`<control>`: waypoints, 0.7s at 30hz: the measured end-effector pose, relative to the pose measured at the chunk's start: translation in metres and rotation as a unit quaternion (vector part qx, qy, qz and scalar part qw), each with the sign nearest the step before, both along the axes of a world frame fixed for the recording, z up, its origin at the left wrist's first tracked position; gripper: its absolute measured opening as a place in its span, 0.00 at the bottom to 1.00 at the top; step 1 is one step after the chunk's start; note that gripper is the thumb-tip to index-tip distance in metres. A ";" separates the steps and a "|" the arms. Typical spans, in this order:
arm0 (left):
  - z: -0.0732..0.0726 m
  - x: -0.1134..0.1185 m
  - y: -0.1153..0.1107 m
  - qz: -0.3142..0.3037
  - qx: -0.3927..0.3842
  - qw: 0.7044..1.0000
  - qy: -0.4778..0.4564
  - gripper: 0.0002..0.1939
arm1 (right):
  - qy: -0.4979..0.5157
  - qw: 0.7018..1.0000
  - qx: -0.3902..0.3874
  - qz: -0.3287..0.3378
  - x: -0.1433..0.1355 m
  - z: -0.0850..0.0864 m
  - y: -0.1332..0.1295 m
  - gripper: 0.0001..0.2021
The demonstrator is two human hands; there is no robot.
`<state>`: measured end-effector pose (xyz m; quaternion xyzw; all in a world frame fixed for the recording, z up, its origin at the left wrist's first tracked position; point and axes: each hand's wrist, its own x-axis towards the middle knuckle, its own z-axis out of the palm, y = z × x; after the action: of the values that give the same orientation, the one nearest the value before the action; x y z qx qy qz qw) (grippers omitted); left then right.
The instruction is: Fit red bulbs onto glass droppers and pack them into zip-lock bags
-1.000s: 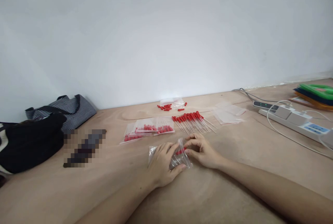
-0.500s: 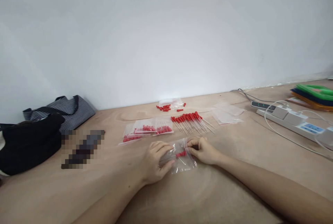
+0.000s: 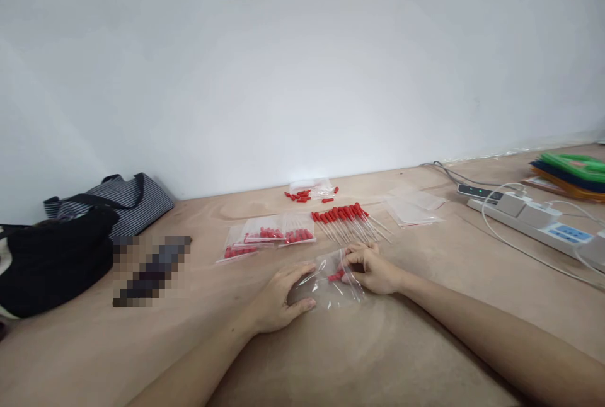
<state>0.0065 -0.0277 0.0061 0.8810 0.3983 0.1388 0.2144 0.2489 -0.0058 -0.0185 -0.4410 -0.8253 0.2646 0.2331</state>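
A clear zip bag (image 3: 326, 297) lies on the table between my hands, with red-tipped pieces (image 3: 336, 276) showing in it near its right end. My right hand (image 3: 373, 271) pinches the bag's right end by those red pieces. On the left, my left hand (image 3: 281, 298) rests at the bag's other end, thumb and fingers spread apart around its edge. Just beyond my hands lies a row of droppers (image 3: 347, 212) with red bulbs and thin clear stems. Filled bags (image 3: 297, 236) with red bulbs lie to the left of the row.
Loose red bulbs (image 3: 302, 195) lie by a clear bag near the wall. Flat bags (image 3: 413, 207) are right of the droppers. A power strip (image 3: 534, 221) with cables and a colourful stack (image 3: 571, 174) stand at right, a striped bag (image 3: 142, 205) and black cloth (image 3: 57, 262) at left.
My right hand and the clear bag with its red pieces have shifted slightly right. The fingers of my left hand have moved slightly left and spread wider.
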 end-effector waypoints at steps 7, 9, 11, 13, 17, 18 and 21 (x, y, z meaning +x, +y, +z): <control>-0.001 -0.001 0.001 0.018 -0.021 0.999 -0.036 0.35 | 0.024 0.999 -0.018 -0.024 -0.005 -0.001 0.003 0.08; -0.002 -0.001 0.001 0.017 -0.021 0.999 -0.037 0.35 | 0.036 0.998 -0.014 -0.046 -0.008 -0.003 0.004 0.08; -0.002 -0.001 0.001 0.018 -0.022 0.999 -0.033 0.34 | 0.051 0.997 -0.010 -0.064 -0.009 -0.007 0.005 0.10; -0.002 -0.001 0.001 0.019 -0.022 0.999 -0.028 0.33 | 0.091 0.994 -0.007 -0.058 -0.005 -0.010 0.009 0.12; -0.001 -0.001 0.001 0.022 -0.012 1.000 -0.016 0.28 | 0.150 0.981 0.007 -0.124 0.018 -0.010 0.030 0.10; -0.001 -0.001 0.001 0.022 -0.010 1.000 -0.011 0.28 | 0.131 0.973 0.025 -0.190 0.025 -0.007 0.038 0.10; -0.001 -0.001 0.001 0.015 -0.004 1.000 -0.006 0.27 | 0.055 0.939 0.068 -0.333 0.041 0.003 0.060 0.08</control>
<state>0.0055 -0.0266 0.0054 0.8730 0.4108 0.1457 0.2187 0.2896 0.0540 -0.0156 -0.6583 -0.6335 0.1389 0.3823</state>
